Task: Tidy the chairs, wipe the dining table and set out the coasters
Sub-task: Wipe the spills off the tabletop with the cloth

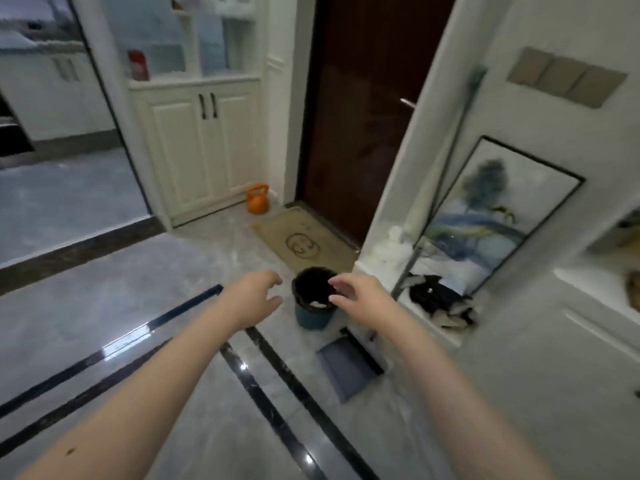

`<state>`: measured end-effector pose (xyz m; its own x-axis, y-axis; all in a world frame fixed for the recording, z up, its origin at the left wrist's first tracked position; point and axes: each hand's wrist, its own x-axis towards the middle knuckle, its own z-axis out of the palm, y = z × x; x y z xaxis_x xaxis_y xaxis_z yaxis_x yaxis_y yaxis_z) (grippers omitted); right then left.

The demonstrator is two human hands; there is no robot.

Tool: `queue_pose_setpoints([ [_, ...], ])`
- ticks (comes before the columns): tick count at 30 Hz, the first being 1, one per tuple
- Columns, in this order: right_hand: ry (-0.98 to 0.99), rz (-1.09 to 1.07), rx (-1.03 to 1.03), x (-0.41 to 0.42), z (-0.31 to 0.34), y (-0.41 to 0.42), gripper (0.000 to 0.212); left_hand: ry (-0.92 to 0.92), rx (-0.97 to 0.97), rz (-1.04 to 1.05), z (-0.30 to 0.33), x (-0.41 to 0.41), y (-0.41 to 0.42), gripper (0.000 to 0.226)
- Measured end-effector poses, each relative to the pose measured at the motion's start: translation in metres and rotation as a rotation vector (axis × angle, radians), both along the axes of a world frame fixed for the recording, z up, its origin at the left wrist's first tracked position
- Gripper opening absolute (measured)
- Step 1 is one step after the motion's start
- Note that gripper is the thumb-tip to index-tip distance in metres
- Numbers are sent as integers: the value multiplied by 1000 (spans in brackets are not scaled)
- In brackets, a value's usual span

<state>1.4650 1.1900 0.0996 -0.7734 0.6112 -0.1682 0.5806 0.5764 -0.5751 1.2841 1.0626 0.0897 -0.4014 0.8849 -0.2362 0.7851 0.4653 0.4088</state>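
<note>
- Seemingly you're between steps: left hand [258, 299] and right hand [356, 299] reach over the bin [313, 315], fingers loosely spread, holding nothing.
- No chairs, tabletop or coasters in sight; turn back and find them.

Bin [313, 303] ahead (dustpan [348, 367] probably beside)

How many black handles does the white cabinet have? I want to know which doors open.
2. The left handle and the right handle hang side by side at the top middle of the white cabinet, one on each door. Nothing appears hidden.
</note>
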Motion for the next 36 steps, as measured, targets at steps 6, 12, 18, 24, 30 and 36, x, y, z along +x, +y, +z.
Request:
queue_pose_setpoints([
  [6, 26, -346, 91, 114, 16, 1, 38, -48, 107, -392, 14, 90, 71, 42],
  [12, 17, -630, 135, 231, 24, -4, 37, -77, 145, -669, 19, 197, 121, 44],
  [18, 30, -838, 127, 338, 23, 3, 37, -58, 172, -866, 20, 298, 163, 45],
  [24, 33, -957, 123, 441, 23, 28, 38, -67, 194, -981, 25, 404, 219, 46],
  [30, 52, -1076, 112, 538, 28, 38, 37, -102, 193, -1084, 26, 507, 257, 49],
  [36, 48, -1241, 147, 620, 33, 48, 37, -73, 244, -1207, 27, 594, 300, 49],
])
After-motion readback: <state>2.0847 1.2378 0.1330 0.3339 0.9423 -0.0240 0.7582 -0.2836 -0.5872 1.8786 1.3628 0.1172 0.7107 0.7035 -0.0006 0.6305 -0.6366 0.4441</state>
